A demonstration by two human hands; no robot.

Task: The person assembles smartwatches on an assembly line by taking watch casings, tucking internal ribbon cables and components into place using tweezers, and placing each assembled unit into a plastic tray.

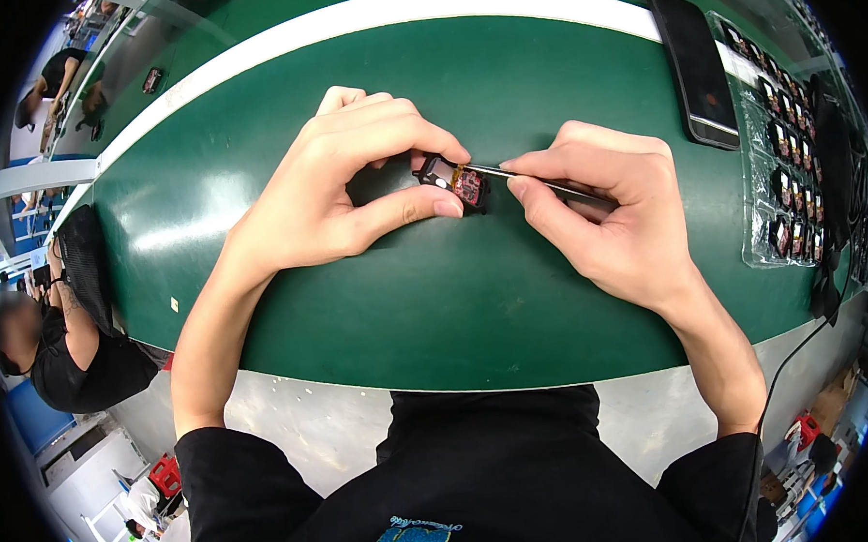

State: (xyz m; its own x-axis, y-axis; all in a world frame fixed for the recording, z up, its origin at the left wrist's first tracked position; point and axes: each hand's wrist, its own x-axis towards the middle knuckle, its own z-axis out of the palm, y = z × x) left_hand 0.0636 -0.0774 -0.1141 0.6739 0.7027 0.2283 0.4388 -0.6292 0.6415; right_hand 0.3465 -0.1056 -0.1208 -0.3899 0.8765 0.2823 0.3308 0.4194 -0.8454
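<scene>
Between the thumb and fingers of my left hand point(357, 173) is a small black electronic device housing point(453, 181), held just above the green table point(387, 312). Its inside faces up, with a reddish circuit board, a silvery part and a bit of yellowish tape or film showing. My right hand point(610, 200) pinches a pair of thin metal tweezers point(536, 177) like a pen. The tip of the tweezers reaches the housing's upper right edge, close to my left index fingertip. Whether the tip grips any part is too small to tell.
At the right lies a clear plastic tray point(759, 228) with several similar small devices. A black flat rectangular object point(697, 75) lies beside it, and a black cable point(796, 347) hangs over the right edge. A white strip point(422, 2) crosses the far side. Another person point(78, 335) sits at the left.
</scene>
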